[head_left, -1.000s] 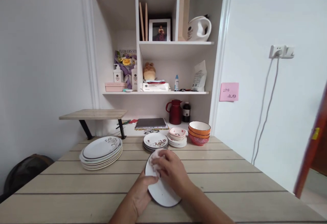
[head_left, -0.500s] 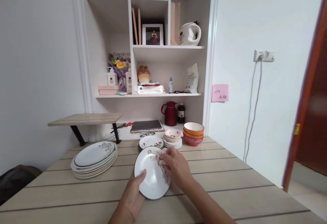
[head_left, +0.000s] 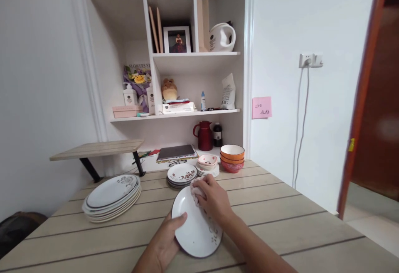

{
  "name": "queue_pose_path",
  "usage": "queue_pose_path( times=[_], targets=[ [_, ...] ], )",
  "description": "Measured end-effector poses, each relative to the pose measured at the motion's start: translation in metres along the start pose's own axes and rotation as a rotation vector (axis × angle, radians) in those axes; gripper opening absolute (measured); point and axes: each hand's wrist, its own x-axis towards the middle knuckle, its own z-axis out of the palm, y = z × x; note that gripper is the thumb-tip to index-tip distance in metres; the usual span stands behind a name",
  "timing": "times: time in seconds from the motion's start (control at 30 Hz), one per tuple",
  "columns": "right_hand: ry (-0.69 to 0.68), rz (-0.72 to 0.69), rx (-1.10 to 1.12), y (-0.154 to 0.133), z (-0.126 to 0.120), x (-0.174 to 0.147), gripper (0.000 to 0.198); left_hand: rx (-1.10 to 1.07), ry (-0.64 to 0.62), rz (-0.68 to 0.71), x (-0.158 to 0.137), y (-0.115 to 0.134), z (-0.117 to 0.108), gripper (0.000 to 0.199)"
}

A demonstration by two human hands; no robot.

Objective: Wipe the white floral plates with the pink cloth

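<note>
A white plate (head_left: 193,228) with a dark rim and brown floral print is tilted up above the table. My left hand (head_left: 166,237) grips its left edge, thumb on the face and fingers hidden underneath. A crumpled pale cloth (head_left: 197,190) is bunched in my right hand (head_left: 213,198), whose closed fingers press it against the plate's upper part. The hand covers some of the floral print. Just behind the plate stands a stack of small dark-rimmed plates (head_left: 181,172).
Large plates (head_left: 109,192) are stacked at left, in front of a small raised shelf (head_left: 96,149). Orange and red bowls (head_left: 232,161), a square pink dish (head_left: 207,161) on small white saucers (head_left: 212,172), a laptop (head_left: 176,152) and a red jug (head_left: 205,136) stand at the back.
The held plate has come slightly nearer and to the right in view. My right hand with the cloth has shifted toward the plate's top edge. The whole view has shifted a little.
</note>
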Motion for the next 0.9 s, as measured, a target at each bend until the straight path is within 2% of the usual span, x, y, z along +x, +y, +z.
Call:
queue_pose_path(
  times=[0.17, 0.27, 0.43, 0.57, 0.73, 0.9],
  targets=[
    [-0.049, -0.256, 0.116, -0.021, 0.011, -0.003, 0.042, 0.038, 0.009, 0.024, -0.005, -0.002, 0.007, 0.057],
    [-0.056, -0.346, 0.121, -0.027, 0.016, -0.004, 0.038, 0.04, 0.022, 0.039, -0.004, -0.002, 0.006, 0.059],
    [-0.017, -0.274, 0.007, -0.016, 0.008, 0.002, 0.037, -0.032, 0.027, 0.055, -0.002, 0.003, 0.005, 0.063],
    [-0.016, -0.198, -0.04, -0.005, 0.003, 0.005, 0.039, -0.096, 0.111, 0.141, -0.003, 0.009, 0.006, 0.063],
    [-0.084, -0.197, -0.037, -0.005, 0.005, 0.0, 0.034, -0.12, 0.186, 0.189, -0.001, 0.011, 0.002, 0.059],
    [-0.208, -0.27, 0.006, -0.016, 0.011, -0.011, 0.036, -0.132, 0.216, 0.232, 0.004, 0.013, -0.005, 0.055]
  ],
)
